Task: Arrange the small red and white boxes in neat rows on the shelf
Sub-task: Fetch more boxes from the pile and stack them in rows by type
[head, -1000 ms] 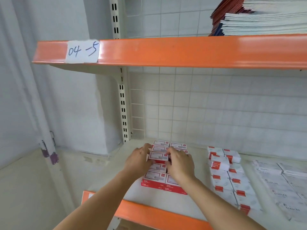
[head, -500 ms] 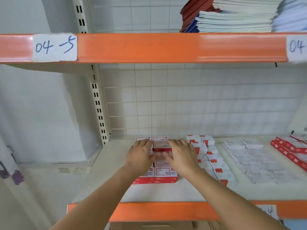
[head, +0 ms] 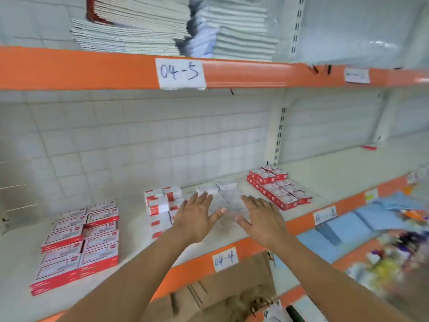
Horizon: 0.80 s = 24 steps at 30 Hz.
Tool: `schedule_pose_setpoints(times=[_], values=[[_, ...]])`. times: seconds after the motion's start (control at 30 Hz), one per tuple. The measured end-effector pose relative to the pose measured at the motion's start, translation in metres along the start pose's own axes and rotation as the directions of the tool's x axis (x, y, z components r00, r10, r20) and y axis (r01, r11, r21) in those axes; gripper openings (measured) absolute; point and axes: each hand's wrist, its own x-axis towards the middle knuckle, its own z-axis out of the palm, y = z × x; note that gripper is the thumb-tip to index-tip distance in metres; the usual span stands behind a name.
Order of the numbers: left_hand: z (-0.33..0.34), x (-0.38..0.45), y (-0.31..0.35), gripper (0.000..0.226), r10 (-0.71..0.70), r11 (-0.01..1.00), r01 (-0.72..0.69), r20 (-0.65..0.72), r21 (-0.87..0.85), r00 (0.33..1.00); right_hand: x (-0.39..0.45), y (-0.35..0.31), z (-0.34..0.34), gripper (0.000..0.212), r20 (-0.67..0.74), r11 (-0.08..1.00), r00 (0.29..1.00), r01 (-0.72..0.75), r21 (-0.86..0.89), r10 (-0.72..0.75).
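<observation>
Two tidy columns of red and white boxes (head: 79,242) lie at the left of the shelf (head: 139,252). A second group of white boxes with red corners (head: 159,205) stands beside my left hand (head: 193,217). Clear flat packets (head: 228,196) lie between and under both hands. My left hand is spread flat, fingers straight, at the packets' left edge. My right hand (head: 261,218) is spread flat at their right side. Neither hand holds anything. A further block of red and white boxes (head: 278,189) sits to the right.
The orange shelf lip (head: 197,263) carries a paper label 04-4 (head: 225,259); the upper beam (head: 92,68) is labelled 04-5 with stacked notebooks (head: 144,26) above. A cardboard box (head: 222,296) sits below. Blue packets (head: 371,219) lie on the lower right shelf.
The view swung right. Both hands left the leftmost red and white boxes and moved right, now spread over the clear packets in the shelf's middle.
</observation>
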Motion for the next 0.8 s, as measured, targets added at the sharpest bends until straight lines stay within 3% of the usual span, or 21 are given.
schedule_pose_setpoints(times=[0.43, 0.8], values=[[0.06, 0.082, 0.251, 0.07, 0.263, 0.963, -0.255, 0.112, -0.085, 0.958, -0.067, 0.245, -0.054, 0.07, 0.065, 0.976, 0.974, -0.213, -0.047, 0.216], [0.112, 0.187, 0.401, 0.076, 0.414, 0.91, -0.398, 0.195, -0.119, 0.889, -0.067, 0.413, -0.063, 0.069, 0.081, 0.916, 0.915, -0.386, -0.107, 0.395]])
